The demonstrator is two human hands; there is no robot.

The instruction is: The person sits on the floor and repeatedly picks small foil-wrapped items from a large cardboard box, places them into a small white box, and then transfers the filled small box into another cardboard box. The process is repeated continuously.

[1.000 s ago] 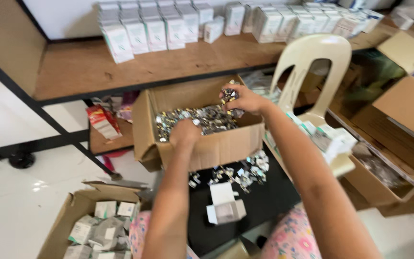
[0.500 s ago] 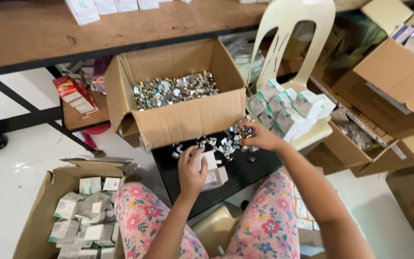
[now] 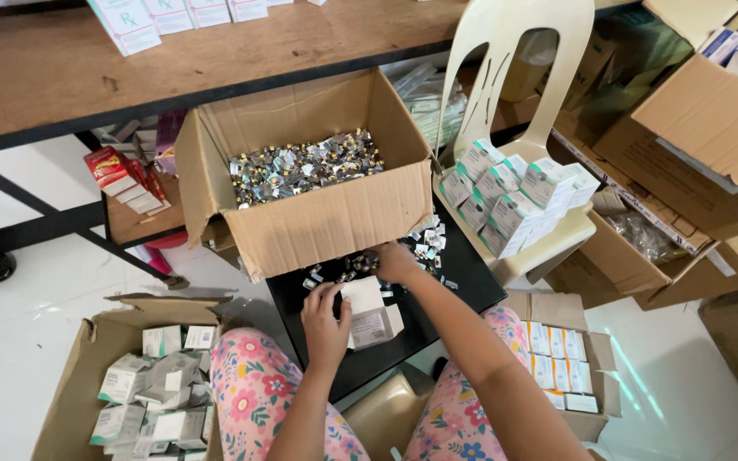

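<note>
The left hand grips a small white carton by its left edge, the carton lying open-flapped near the middle of the black board on the person's lap. The right hand is curled over a scatter of small foil packets at the board's far edge, fingers pinched on some of them; how many I cannot tell.

The carton looks like thin card: light, easily crushed, best held by its side walls rather than by the flaps. The foil packets seem tiny, light and slick, so they probably gather better in a pinch or a scoop than singly.

Beyond the board's far edge stands a big brown cardboard box, open, holding a layer of the same shiny packets. On the cream plastic chair at the right lies a heap of closed white cartons with green tops. A floor box at the left holds flattened white cartons; another at the right holds neat rows. White boxes line the wooden shelf's far edge, and red packs sit beneath it.
</note>
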